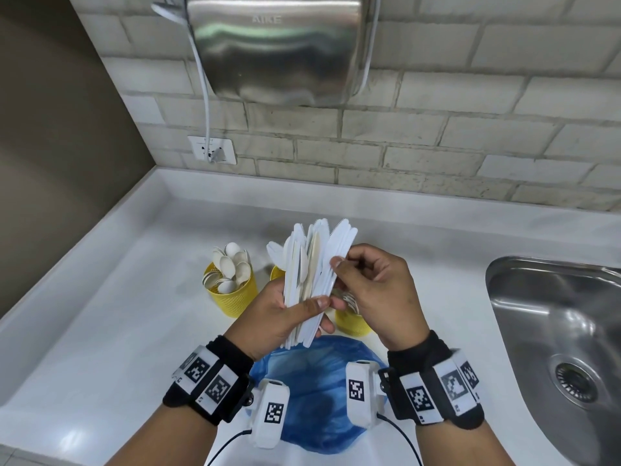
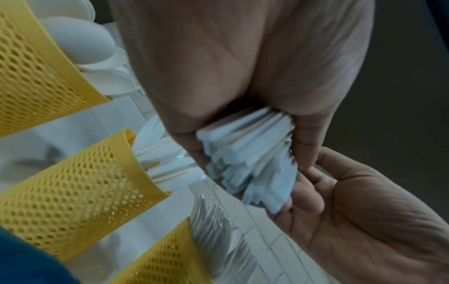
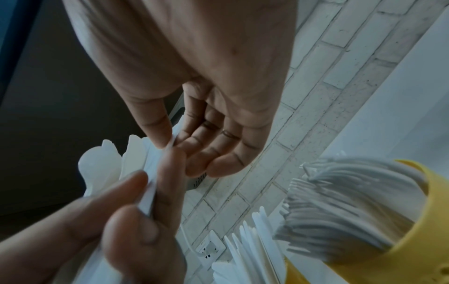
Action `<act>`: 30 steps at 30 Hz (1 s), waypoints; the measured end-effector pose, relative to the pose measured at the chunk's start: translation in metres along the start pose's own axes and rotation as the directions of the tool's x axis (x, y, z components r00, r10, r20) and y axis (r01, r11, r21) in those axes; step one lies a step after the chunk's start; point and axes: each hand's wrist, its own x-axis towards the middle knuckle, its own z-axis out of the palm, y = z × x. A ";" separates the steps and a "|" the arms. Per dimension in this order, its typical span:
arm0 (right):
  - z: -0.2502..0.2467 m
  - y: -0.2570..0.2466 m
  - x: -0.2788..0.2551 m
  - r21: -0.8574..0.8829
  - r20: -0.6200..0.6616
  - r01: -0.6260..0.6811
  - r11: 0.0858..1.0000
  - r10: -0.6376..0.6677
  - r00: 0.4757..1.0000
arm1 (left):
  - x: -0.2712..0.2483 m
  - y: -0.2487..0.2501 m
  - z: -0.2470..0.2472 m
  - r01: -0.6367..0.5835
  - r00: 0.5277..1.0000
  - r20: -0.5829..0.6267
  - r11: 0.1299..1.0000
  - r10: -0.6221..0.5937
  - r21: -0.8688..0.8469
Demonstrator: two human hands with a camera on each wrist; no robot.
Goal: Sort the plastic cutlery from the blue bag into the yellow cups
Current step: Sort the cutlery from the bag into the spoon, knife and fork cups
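Over the blue bag and yellow cups, my left hand clamps the knife bundle upright, fanned, I judge, so my right hand can pinch one knife free.

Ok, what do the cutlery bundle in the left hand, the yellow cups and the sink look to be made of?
Cutlery bundle: thin matte plastic, white and some cream, with flat moulded handles and serrated knife tips.
Yellow cups: likely moulded plastic; uniform colour, perforated mesh walls, smooth rim.
Sink: stainless steel by the look, brushed and reflective.
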 end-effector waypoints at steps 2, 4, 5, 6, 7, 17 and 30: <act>0.000 0.000 -0.001 0.005 -0.007 0.000 1.000 0.000 1.000 | 0.000 0.000 0.000 -0.001 1.000 0.000 1.000 0.001 0.001; 0.001 0.001 -0.001 0.013 -0.018 -0.008 1.000 0.009 1.000 | -0.001 -0.001 -0.001 0.005 1.000 -0.005 1.000 -0.005 -0.007; 0.002 0.002 -0.002 0.011 -0.026 -0.007 1.000 0.007 1.000 | -0.001 -0.001 -0.001 0.009 1.000 -0.008 1.000 -0.009 -0.009; 0.003 0.003 -0.003 0.007 -0.037 -0.002 1.000 0.002 0.999 | -0.001 -0.002 -0.001 0.013 1.000 -0.009 1.000 -0.013 -0.009; 0.004 0.003 -0.003 0.002 -0.048 0.003 1.000 -0.003 0.999 | -0.002 -0.002 -0.001 0.015 1.000 -0.009 1.000 -0.015 -0.010; 0.010 0.006 -0.008 0.046 -0.090 0.003 0.999 0.001 0.996 | -0.003 -0.001 -0.002 0.018 1.000 -0.003 1.000 -0.018 -0.010; 0.011 0.003 -0.008 0.018 -0.037 -0.023 1.000 0.024 0.999 | -0.007 0.006 -0.001 0.001 1.000 -0.002 0.999 -0.001 0.050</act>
